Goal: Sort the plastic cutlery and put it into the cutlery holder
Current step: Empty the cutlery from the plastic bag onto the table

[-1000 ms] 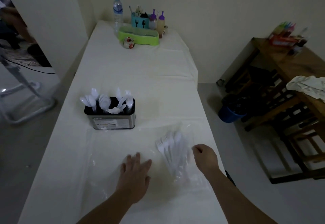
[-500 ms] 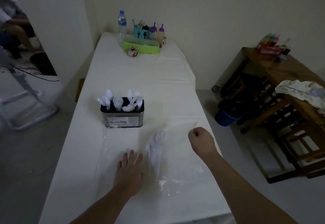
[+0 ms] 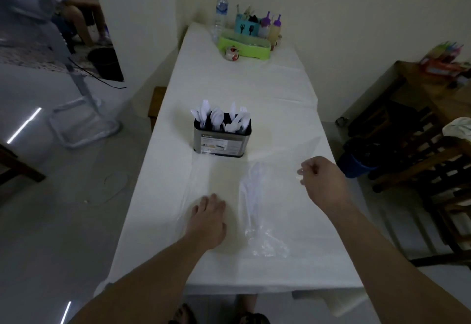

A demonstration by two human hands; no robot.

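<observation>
A metal cutlery holder [image 3: 221, 142] stands mid-table with several white plastic spoons and forks [image 3: 221, 119] upright in it. In front of it a bundle of white plastic cutlery [image 3: 252, 191] lies inside a clear plastic bag [image 3: 267, 243] spread on the white table [image 3: 254, 86]. My left hand [image 3: 207, 218] rests flat on the bag's left part, fingers straight. My right hand [image 3: 322, 179] hovers to the right of the bundle. Its fingers are curled and seem to pinch the thin bag film at its edge.
At the far end stand a water bottle [image 3: 221, 10], a green tray [image 3: 244, 46], a teal caddy [image 3: 246, 27] and sauce bottles [image 3: 274, 29]. A wooden rack [image 3: 420, 125] and blue bin [image 3: 356, 165] sit to the right. A fan stand [image 3: 81, 125] is on the left floor.
My right hand rose from the bag and drew right, fingers curled. The cutlery bundle shifted into a narrow line beside my left hand. The camera moved back.
</observation>
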